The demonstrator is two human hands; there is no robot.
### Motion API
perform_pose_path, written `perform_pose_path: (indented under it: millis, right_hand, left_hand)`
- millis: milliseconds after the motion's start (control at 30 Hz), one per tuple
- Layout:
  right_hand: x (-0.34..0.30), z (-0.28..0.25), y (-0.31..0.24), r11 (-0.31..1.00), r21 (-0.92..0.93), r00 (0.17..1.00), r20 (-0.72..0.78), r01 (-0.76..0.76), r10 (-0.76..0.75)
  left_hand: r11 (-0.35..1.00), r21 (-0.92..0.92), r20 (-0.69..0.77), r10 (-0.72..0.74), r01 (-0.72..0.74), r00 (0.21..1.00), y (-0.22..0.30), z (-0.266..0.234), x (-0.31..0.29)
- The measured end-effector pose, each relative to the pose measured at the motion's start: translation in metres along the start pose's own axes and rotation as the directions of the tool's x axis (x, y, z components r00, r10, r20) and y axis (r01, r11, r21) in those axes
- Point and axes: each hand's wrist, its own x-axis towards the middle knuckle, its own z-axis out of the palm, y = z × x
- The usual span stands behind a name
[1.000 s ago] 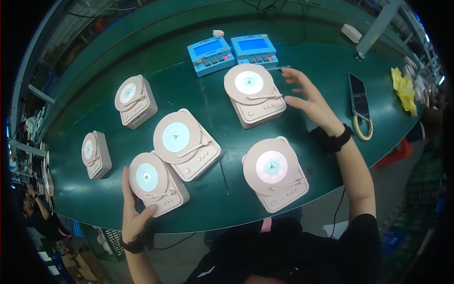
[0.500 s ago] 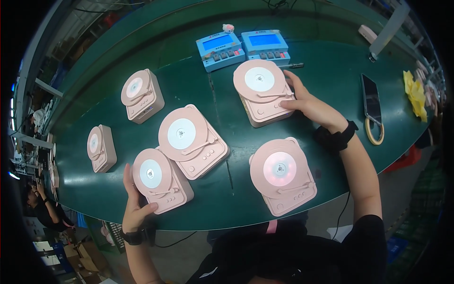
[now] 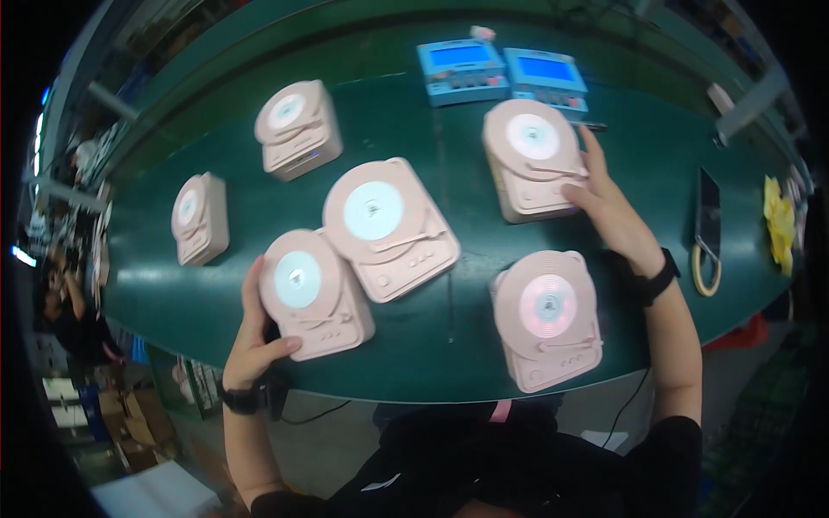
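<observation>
My left hand (image 3: 250,347) grips the left side of a pink mini record player (image 3: 332,337), thumb on its front top edge, fingers along its side. Touching or close against that one is a second record player (image 3: 374,210). At the back right, my right hand (image 3: 615,214) is closed on the right side of another record player (image 3: 533,138), thumb on the top near the tonearm. Nearer to me stands one more record player (image 3: 548,306), its disc centre lit pinkish. Two others, a far-left record player (image 3: 289,112) and a smaller-looking record player (image 3: 188,207), stand apart.
Two blue boxes with screens (image 3: 464,73) (image 3: 546,78) stand at the back. A dark phone (image 3: 707,203), a tan ring (image 3: 705,273) and yellow wrapping (image 3: 778,226) lie at the right on the green table (image 3: 414,345). Another person (image 3: 82,332) is at far left.
The whole view has swung, so the table's things appear shifted mostly rightward and up. Both hands stay on the same record players.
</observation>
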Motion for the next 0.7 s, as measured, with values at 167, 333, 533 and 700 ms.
perform_pose_path:
  millis: [167, 333, 533, 700]
  right_hand:
    - [0.002, 0.004, -0.006, 0.998, 0.068, 1.000, -0.020, 0.005, -0.004]
    - [-0.001, 0.007, -0.005, 0.999, 0.053, 0.999, -0.051, 0.006, -0.004]
    - [0.001, 0.009, -0.001, 0.997, -0.064, 0.994, -0.100, 0.038, -0.044]
    - [-0.005, 0.013, -0.012, 0.928, -0.296, 0.953, -0.125, 0.228, -0.275]
  left_hand:
    - [0.982, 0.174, 0.029, 0.072, -0.076, 0.997, -0.001, -0.007, -0.001]
    - [0.994, 0.096, 0.042, 0.046, -0.050, 0.998, 0.001, -0.007, -0.001]
    - [0.988, 0.139, 0.076, 0.061, -0.072, 0.995, 0.003, -0.007, 0.000]
    - [0.985, 0.139, 0.050, 0.092, -0.098, 0.994, 0.000, -0.006, -0.001]
